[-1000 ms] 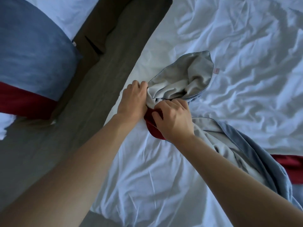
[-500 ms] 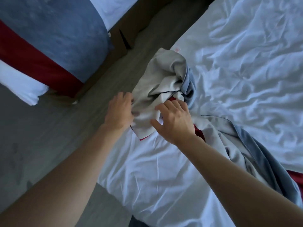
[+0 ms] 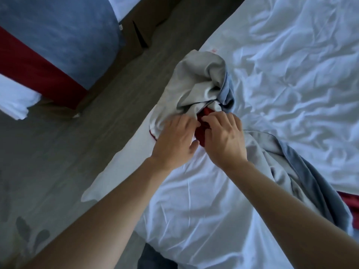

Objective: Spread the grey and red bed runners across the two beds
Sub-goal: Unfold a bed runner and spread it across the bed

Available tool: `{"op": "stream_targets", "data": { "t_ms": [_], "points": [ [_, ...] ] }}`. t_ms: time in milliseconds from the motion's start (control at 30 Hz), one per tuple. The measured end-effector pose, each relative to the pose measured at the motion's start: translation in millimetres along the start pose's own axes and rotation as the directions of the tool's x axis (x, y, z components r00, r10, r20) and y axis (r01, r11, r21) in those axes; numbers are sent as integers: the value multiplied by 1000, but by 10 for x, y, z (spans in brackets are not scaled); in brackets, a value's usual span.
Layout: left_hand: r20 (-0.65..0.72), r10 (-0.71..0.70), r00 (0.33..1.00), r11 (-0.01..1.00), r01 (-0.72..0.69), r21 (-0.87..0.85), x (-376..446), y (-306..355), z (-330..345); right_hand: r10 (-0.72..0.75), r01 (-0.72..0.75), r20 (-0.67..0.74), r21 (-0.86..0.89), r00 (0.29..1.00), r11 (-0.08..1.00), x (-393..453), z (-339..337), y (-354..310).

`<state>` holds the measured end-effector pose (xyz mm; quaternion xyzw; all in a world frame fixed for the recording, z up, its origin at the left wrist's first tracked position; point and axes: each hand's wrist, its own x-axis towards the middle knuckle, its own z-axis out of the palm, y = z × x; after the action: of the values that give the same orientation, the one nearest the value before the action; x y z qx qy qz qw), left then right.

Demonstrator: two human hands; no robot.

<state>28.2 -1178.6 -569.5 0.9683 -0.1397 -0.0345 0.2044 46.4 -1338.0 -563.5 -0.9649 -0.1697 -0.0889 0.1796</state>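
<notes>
A grey and red bed runner (image 3: 196, 84) lies bunched near the left edge of the near bed (image 3: 291, 74), pale lining up, trailing toward the lower right. My left hand (image 3: 174, 140) rests on the crumpled end with fingers curled into the cloth. My right hand (image 3: 223, 138) pinches the red fold (image 3: 202, 131) showing between my two hands. On the other bed at upper left, a second grey and red runner (image 3: 58, 47) lies spread flat.
A grey floor strip (image 3: 68, 162) separates the two beds. The far bed's dark wooden base (image 3: 134, 35) borders that aisle. White rumpled sheet covers the near bed to the right. A white sheet corner (image 3: 13, 100) hangs off the far bed.
Both hands have come closer together on the bunched end. The red fold now shows more between them. My view has swung slightly.
</notes>
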Motion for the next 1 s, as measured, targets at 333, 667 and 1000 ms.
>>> {"op": "stream_targets", "data": {
  "t_ms": [333,667,1000],
  "points": [
    [-55,378,924,924,-373,83,1043,663,144,503,-475,95,-219,859,852,-392,-451,967],
    [452,439,777,834,-539,116,1487,959,618,702,-605,125,-417,701,678,-762,-562,1452],
    [421,460,782,846,-530,58,1213,1238,697,543,-547,-91,-251,835,799,-1060,-692,1240]
  ]
}}
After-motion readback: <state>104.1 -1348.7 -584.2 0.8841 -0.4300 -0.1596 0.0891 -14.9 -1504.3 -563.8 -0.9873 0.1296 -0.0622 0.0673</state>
